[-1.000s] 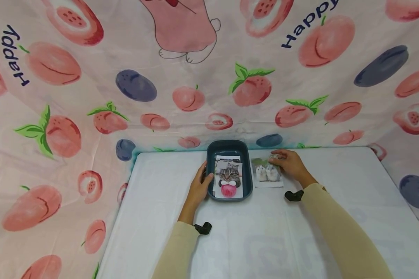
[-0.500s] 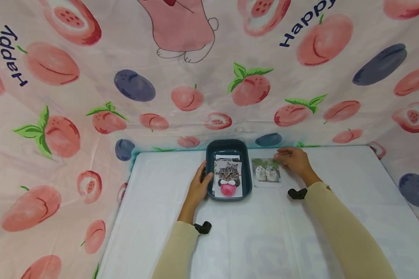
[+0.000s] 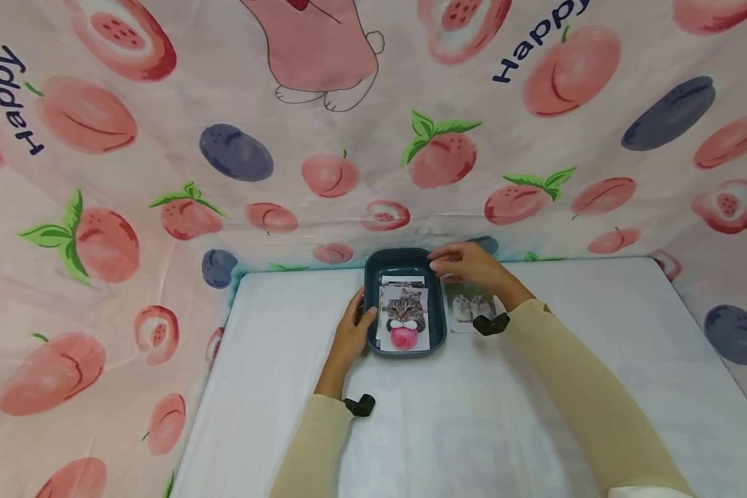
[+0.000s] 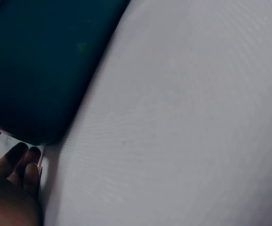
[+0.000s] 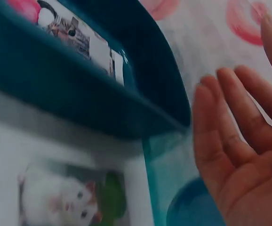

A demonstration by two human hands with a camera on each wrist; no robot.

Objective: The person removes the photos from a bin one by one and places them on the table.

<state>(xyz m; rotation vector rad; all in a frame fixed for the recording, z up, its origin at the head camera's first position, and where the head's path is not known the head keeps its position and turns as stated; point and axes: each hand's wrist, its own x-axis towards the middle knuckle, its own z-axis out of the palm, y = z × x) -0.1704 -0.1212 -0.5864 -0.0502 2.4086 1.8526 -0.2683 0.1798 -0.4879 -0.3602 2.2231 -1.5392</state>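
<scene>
A dark teal tray [image 3: 436,339] stands on the table with several picture cards in it. The top card [image 3: 405,319] shows a tabby cat with a pink ball. My left hand [image 3: 351,335] rests along the tray's left side, thumb at the rim; the left wrist view shows its fingers [image 4: 31,175] near the tray wall. At the tray's far right corner my right hand [image 3: 471,267] has its fingers extended and holds nothing; in the right wrist view the palm [image 5: 249,165] faces the camera. Beneath its wrist lies a card with two white furry animals [image 3: 463,310], partly covered.
The white-covered table [image 3: 429,429] reaches back to a pink fruit-printed cloth [image 3: 348,124], close behind the tray. A black wrist device [image 3: 490,324] overlaps the animal card in the head view; another [image 3: 360,405] sits at the left wrist.
My right hand has let go of the animal card, drawn back right, then moved left to the tray's far right corner. The card lies flat beside the tray. My left hand stays put.
</scene>
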